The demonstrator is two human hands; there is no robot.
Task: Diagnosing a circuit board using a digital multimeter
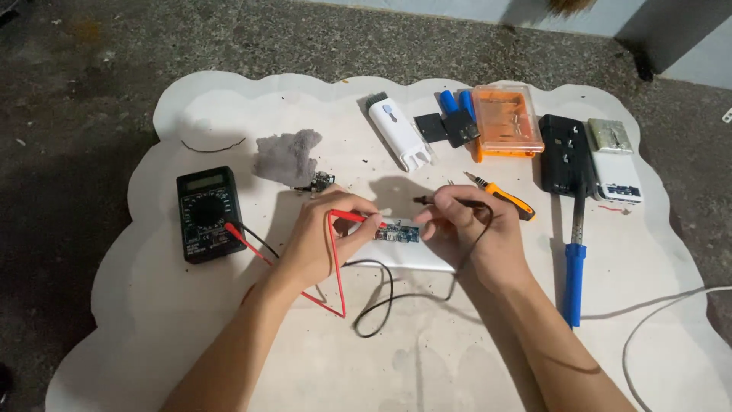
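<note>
On the pale scalloped mat (pixel 229 343) spread over the floor, a black multimeter (pixel 209 214) sits at the left, its red and black leads running to the person's hands over a white slab-shaped pack (pixel 408 258) with a small blue circuit board (pixel 398 233) at its top edge. The left hand (pixel 320 236) is pinched shut on the red probe (pixel 352 217) and the right hand (pixel 469 229) is closed on the black probe (pixel 446 201), both near the board. To probe well, I judge each tip should rest steadily on one pad only, wrists braced on the mat, tips kept apart.
</note>
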